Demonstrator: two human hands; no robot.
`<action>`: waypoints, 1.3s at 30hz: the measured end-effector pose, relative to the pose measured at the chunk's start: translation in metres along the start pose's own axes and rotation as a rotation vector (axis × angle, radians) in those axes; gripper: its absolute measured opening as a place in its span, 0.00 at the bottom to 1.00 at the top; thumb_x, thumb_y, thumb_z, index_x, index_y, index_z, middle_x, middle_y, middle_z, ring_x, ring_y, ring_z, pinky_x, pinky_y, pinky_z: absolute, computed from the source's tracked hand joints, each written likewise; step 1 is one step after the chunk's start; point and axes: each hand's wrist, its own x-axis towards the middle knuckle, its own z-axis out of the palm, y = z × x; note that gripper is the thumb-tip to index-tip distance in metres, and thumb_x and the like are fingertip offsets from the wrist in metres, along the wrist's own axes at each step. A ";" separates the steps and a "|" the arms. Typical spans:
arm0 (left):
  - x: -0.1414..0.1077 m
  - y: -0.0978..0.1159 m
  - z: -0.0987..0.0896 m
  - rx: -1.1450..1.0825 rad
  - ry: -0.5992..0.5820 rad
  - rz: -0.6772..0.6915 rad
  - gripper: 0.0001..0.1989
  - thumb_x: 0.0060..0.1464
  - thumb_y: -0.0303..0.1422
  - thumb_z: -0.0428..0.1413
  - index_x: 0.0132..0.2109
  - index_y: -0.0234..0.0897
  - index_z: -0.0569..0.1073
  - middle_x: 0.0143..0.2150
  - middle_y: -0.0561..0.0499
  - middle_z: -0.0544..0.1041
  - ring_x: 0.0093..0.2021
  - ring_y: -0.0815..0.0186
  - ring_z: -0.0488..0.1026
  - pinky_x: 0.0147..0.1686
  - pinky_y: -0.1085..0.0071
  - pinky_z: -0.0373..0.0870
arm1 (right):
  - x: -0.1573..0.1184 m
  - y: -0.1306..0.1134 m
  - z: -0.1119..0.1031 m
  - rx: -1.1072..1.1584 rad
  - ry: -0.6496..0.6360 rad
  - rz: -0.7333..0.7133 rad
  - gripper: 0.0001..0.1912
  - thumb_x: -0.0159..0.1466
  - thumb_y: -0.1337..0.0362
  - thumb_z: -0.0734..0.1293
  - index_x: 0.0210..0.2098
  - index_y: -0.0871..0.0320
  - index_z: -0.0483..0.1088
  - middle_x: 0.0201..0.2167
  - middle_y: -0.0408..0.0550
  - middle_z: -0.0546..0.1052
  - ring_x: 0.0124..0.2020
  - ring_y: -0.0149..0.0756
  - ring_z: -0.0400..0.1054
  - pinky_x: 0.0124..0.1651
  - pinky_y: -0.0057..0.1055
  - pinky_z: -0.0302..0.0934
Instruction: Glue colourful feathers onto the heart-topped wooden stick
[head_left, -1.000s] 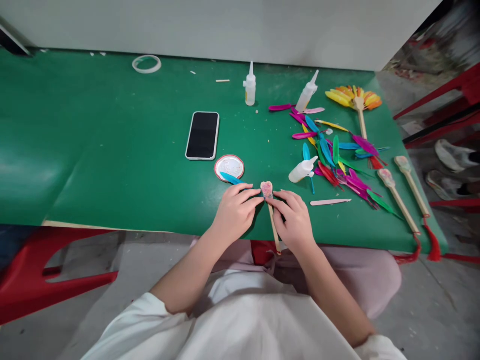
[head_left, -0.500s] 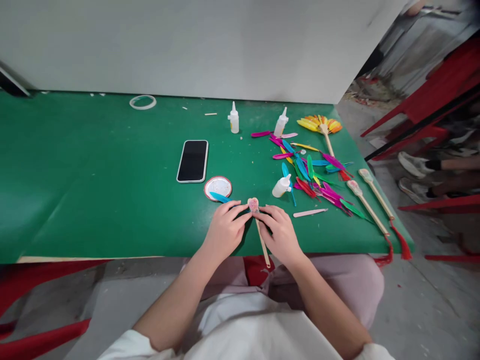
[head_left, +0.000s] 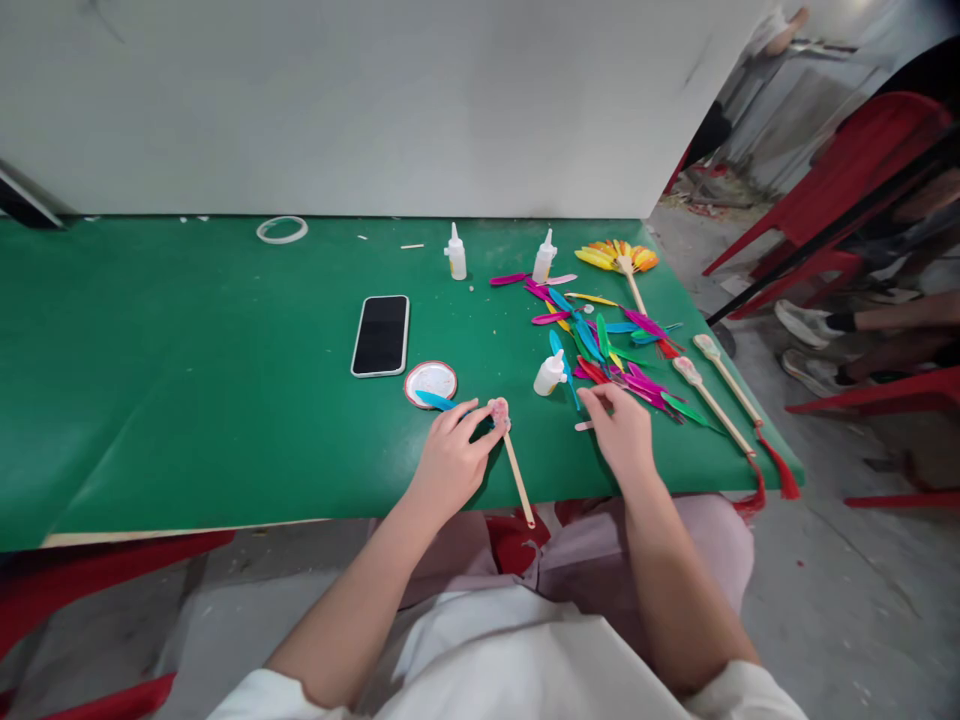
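My left hand (head_left: 452, 452) is closed around the rounded, pinkish head of a pale wooden fan handle (head_left: 518, 480), whose stick points toward me past the table edge. A blue feather (head_left: 435, 401) sticks out to the left from behind these fingers. My right hand (head_left: 624, 432) is off the handle, its fingertips drawn together beside the tip of another blue feather (head_left: 561, 352). Whether they grip anything is hidden. Partly under that hand lies a pale pink, slim tool (head_left: 584, 426). A white glue bottle (head_left: 550, 374) stands tilted just beyond the fingertips.
Colourful feathers (head_left: 600, 335) lie heaped at the right, with a yellow-orange feather fan (head_left: 626, 262) behind. Two tasselled handles (head_left: 712, 400) rest near the right edge. A phone (head_left: 381, 337), a red-rimmed lid (head_left: 442, 378), a tape ring (head_left: 282, 230) and more glue bottles (head_left: 456, 255) are on the table (head_left: 187, 400).
My right hand has let go of the fan handle and moved right, over the pink tool. My left hand still holds the handle's head. The whole view has shifted slightly.
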 end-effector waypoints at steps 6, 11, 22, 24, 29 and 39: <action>-0.001 0.000 -0.001 0.019 -0.021 -0.015 0.20 0.52 0.20 0.48 0.50 0.42 0.72 0.52 0.47 0.71 0.55 0.56 0.62 0.50 0.55 0.63 | 0.043 -0.008 0.001 -0.435 -0.138 -0.071 0.14 0.59 0.53 0.61 0.37 0.56 0.69 0.32 0.48 0.75 0.33 0.40 0.69 0.25 0.29 0.50; 0.000 0.005 -0.004 0.017 -0.074 0.006 0.25 0.54 0.21 0.45 0.58 0.38 0.63 0.58 0.45 0.66 0.59 0.56 0.58 0.54 0.54 0.60 | 0.052 -0.007 0.011 -0.375 -0.213 -0.050 0.09 0.57 0.57 0.62 0.32 0.55 0.68 0.32 0.46 0.75 0.31 0.38 0.68 0.26 0.29 0.50; 0.001 0.011 -0.002 0.005 -0.173 0.153 0.19 0.55 0.21 0.44 0.52 0.34 0.70 0.57 0.42 0.67 0.60 0.57 0.59 0.56 0.52 0.57 | 0.059 0.012 -0.018 0.561 0.022 0.078 0.14 0.51 0.58 0.67 0.35 0.55 0.63 0.22 0.40 0.72 0.15 0.26 0.59 0.16 0.24 0.53; 0.000 0.011 -0.003 0.001 -0.175 0.176 0.19 0.55 0.21 0.44 0.51 0.34 0.70 0.57 0.42 0.68 0.60 0.57 0.59 0.56 0.52 0.58 | 0.055 0.013 -0.027 0.687 0.079 0.111 0.20 0.49 0.59 0.69 0.40 0.54 0.62 0.23 0.39 0.73 0.16 0.26 0.62 0.16 0.23 0.55; -0.005 0.016 -0.006 -0.011 -0.126 0.162 0.19 0.55 0.20 0.45 0.51 0.34 0.70 0.59 0.42 0.65 0.61 0.55 0.56 0.55 0.52 0.59 | 0.042 0.013 -0.033 0.767 0.110 0.121 0.18 0.50 0.59 0.70 0.40 0.56 0.69 0.31 0.46 0.77 0.25 0.32 0.71 0.20 0.26 0.63; -0.022 0.027 -0.003 -0.133 -0.086 0.163 0.14 0.56 0.22 0.48 0.46 0.36 0.73 0.48 0.45 0.74 0.50 0.58 0.66 0.42 0.59 0.68 | 0.002 -0.005 -0.020 0.813 -0.196 0.172 0.13 0.49 0.55 0.71 0.27 0.59 0.75 0.28 0.48 0.77 0.18 0.27 0.65 0.17 0.26 0.62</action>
